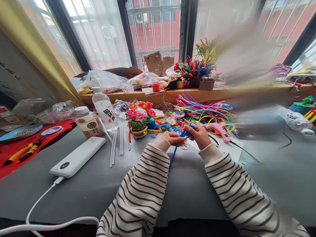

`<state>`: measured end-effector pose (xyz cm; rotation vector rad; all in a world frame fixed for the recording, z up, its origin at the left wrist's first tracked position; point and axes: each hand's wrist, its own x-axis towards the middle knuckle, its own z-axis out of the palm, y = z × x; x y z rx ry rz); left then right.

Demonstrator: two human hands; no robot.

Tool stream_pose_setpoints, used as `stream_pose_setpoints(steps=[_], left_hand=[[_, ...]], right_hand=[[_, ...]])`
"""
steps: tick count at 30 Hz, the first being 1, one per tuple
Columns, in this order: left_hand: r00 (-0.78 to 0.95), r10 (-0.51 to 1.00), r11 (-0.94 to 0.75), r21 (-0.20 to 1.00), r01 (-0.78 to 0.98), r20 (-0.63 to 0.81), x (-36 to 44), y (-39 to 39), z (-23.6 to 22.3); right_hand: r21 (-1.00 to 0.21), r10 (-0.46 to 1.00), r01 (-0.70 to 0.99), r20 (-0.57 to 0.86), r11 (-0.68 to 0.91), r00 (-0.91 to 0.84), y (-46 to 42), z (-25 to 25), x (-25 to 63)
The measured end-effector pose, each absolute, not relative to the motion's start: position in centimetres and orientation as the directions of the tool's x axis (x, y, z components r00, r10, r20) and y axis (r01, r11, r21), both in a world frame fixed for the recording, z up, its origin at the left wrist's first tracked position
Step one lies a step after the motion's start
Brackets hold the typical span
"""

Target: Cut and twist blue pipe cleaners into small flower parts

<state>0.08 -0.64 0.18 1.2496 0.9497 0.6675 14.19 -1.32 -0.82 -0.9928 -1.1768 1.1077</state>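
Between my two hands is a blue pipe cleaner, its long tail hanging down toward the grey table. My left hand pinches it from the left, fingers closed. Fingers bent, my right hand grips the bunched, coiled blue part at the top. Just behind the hands lie more blue pipe-cleaner pieces. To the left stands a small pot of pink pipe-cleaner flowers. A pink glue gun rests right of my right hand, and metal rings lie beneath the hands.
Clear glue sticks, a white power bank with a cable, and two bottles, one of water, are on the left. Yellow-black pliers lie on red cloth. Loose colourful pipe cleaners pile up at the back. A blurred shape covers the upper right.
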Motion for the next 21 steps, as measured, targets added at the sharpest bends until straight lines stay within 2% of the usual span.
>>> stream_pose_setpoints(steps=[3, 6, 8, 9, 11, 14, 16, 21], left_hand=[[0.32, 0.94, 0.113, 0.993, 0.034, -0.118, -0.2, 0.0, 0.3], [0.094, 0.983, -0.152, 0.988, -0.04, 0.155, -0.6, 0.2, 1.0], [-0.079, 0.941, -0.337, 0.936, -0.099, 0.33, -0.8, 0.0, 1.4], [-0.136, 0.92, -0.384, 0.916, -0.118, 0.368, -0.8, -0.1, 1.5], [-0.125, 0.933, -0.354, 0.924, -0.147, 0.337, -0.4, -0.2, 1.4], [0.095, 0.983, -0.143, 0.982, -0.126, 0.156, 0.8, 0.2, 0.3], [0.147, 0.984, -0.078, 0.986, -0.146, 0.1, 1.6, 0.6, -0.4], [0.252, 0.965, 0.013, 0.953, -0.302, 0.067, 1.8, 0.8, -0.9]], right_hand=[[-0.97, 0.984, -0.175, 0.16, 0.172, 0.077, -0.9, -0.7, 14.9], [-0.952, 0.976, -0.263, 0.108, 0.157, 0.19, -0.4, -0.8, 15.6], [-0.917, 0.959, -0.367, 0.05, 0.155, 0.28, -0.1, -0.9, 15.8], [-0.893, 0.953, -0.423, 0.019, 0.152, 0.303, 0.0, -1.0, 15.8], [-0.85, 0.956, -0.509, -0.026, 0.133, 0.293, 0.1, -1.2, 15.6], [-0.834, 0.983, -0.548, -0.042, 0.064, 0.178, -0.4, -1.4, 14.5], [-0.843, 0.996, -0.538, -0.054, -0.007, 0.073, -0.9, -1.6, 13.6], [-0.888, 0.967, -0.417, -0.1, -0.192, -0.233, -1.7, -1.7, 12.4]])
